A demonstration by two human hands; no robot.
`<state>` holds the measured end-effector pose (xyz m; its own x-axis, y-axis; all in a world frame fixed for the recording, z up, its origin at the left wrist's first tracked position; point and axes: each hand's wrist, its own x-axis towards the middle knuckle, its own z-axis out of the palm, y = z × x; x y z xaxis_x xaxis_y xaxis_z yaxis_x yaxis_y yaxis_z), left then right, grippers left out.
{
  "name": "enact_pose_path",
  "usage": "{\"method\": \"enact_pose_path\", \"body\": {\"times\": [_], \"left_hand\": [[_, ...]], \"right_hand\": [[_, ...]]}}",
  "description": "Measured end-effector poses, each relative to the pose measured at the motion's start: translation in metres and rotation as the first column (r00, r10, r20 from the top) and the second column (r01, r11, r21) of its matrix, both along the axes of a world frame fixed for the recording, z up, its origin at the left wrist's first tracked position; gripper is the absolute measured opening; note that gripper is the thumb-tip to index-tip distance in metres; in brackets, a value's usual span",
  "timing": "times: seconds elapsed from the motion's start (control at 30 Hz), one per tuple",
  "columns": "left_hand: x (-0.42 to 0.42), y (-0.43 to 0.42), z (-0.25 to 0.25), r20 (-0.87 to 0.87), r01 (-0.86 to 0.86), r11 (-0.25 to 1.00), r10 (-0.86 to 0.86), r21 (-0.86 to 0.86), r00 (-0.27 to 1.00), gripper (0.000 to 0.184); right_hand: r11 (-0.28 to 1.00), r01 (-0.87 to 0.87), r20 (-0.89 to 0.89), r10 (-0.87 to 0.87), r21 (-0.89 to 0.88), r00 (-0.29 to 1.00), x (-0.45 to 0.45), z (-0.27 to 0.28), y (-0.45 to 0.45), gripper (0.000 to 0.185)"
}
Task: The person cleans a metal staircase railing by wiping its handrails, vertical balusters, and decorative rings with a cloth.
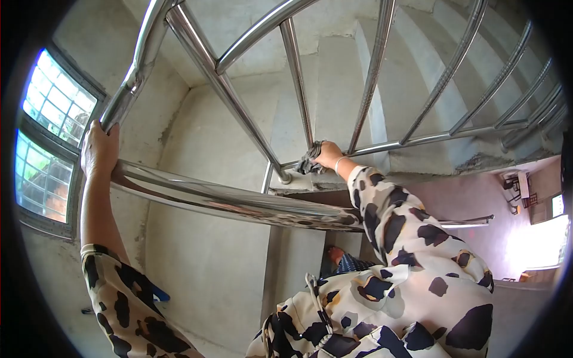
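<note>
My left hand [100,146] is closed round the shiny steel handrail [209,190] at its bend on the left; part of the fingers is hidden. In my right hand [328,156] is a crumpled dark grey cloth [310,160]. The cloth is pressed against the foot of a thin steel baluster [296,83], where it meets the lower rail [382,145]. A thicker steel post [224,95] stands just left of the cloth.
Concrete stairs [412,77] climb behind the railing to the right. Barred windows [51,143] are in the left wall. Below lies a lower floor [471,203] with a table and chairs [522,186]. A foot [335,255] shows on a step beneath me.
</note>
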<state>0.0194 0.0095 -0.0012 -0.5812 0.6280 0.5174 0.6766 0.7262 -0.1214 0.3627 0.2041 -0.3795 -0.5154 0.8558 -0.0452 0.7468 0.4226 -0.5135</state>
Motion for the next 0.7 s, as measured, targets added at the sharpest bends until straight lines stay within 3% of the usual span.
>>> {"method": "enact_pose_path", "body": {"times": [0.03, 0.1, 0.13, 0.2, 0.27, 0.3, 0.33, 0.37, 0.43, 0.5, 0.53, 0.57, 0.6, 0.63, 0.7], "left_hand": [[0.004, 0.000, 0.002, 0.034, -0.020, 0.999, 0.021, -0.027, 0.999, 0.047], [0.011, 0.000, 0.005, 0.070, -0.046, 0.998, 0.049, -0.036, 0.996, 0.047], [0.015, 0.000, 0.005, 0.063, -0.054, 0.998, 0.056, -0.032, 0.996, 0.047], [0.019, -0.002, 0.007, 0.052, -0.071, 0.997, 0.072, -0.031, 0.996, 0.046], [0.020, -0.002, 0.006, 0.044, -0.072, 0.997, 0.073, -0.016, 0.996, 0.045], [0.021, -0.002, 0.007, 0.054, -0.077, 0.997, 0.077, -0.014, 0.996, 0.044], [0.024, -0.003, 0.007, 0.061, -0.077, 0.997, 0.078, -0.009, 0.995, 0.043], [0.027, -0.003, 0.008, 0.076, -0.082, 0.997, 0.082, -0.005, 0.994, 0.042], [0.026, -0.004, 0.007, 0.080, -0.058, 0.998, 0.056, 0.023, 0.995, 0.042], [0.028, -0.005, 0.008, 0.082, -0.064, 0.998, 0.062, 0.021, 0.995, 0.042], [0.028, -0.004, 0.008, 0.086, -0.067, 0.998, 0.065, 0.017, 0.994, 0.042], [0.028, -0.004, 0.009, 0.081, -0.069, 0.998, 0.068, 0.013, 0.994, 0.042], [0.028, -0.003, 0.009, 0.079, -0.069, 0.998, 0.068, 0.007, 0.995, 0.042], [0.028, -0.003, 0.008, 0.079, -0.070, 0.998, 0.070, -0.003, 0.994, 0.042], [0.023, -0.002, 0.006, 0.041, -0.056, 0.998, 0.056, -0.002, 0.998, 0.043]], "right_hand": [[1.000, 0.001, -0.001, -0.001, 0.007, 1.000, 0.001, 0.007, -0.002, 0.033], [0.991, 0.100, -0.434, -0.128, -0.086, 0.892, 0.000, 0.024, -0.007, 0.029], [0.991, 0.119, -0.543, -0.136, -0.067, 0.828, -0.001, 0.052, -0.016, 0.026], [0.980, 0.185, -0.717, -0.074, 0.078, 0.693, -0.012, 0.083, -0.014, 0.024], [0.967, 0.196, -0.872, 0.049, 0.164, 0.488, -0.016, 0.168, -0.039, 0.019], [0.962, 0.176, -0.898, 0.117, 0.209, 0.425, -0.013, 0.207, -0.055, 0.011], [0.882, 0.272, -0.882, 0.264, 0.384, 0.389, -0.009, 0.233, -0.065, 0.012], [0.732, 0.372, -0.806, 0.414, 0.571, 0.423, -0.007, 0.253, -0.074, 0.014], [0.452, 0.457, -0.642, 0.571, 0.766, 0.512, -0.010, 0.288, -0.095, 0.017], [0.462, 0.379, -0.597, 0.600, 0.802, 0.531, -0.036, 0.294, -0.097, 0.026], [0.532, 0.250, -0.573, 0.617, 0.809, 0.539, -0.056, 0.282, -0.084, 0.027], [0.783, 0.138, -0.752, 0.509, 0.607, 0.418, -0.085, 0.266, -0.072, 0.030], [0.819, 0.187, -0.824, 0.474, 0.542, 0.311, -0.106, 0.262, -0.068, 0.040], [0.681, 0.295, -0.732, 0.537, 0.670, 0.420, -0.122, 0.250, -0.060, 0.052], [0.664, 0.259, -0.687, 0.533, 0.701, 0.494, -0.142, 0.224, -0.058, 0.053]]}}
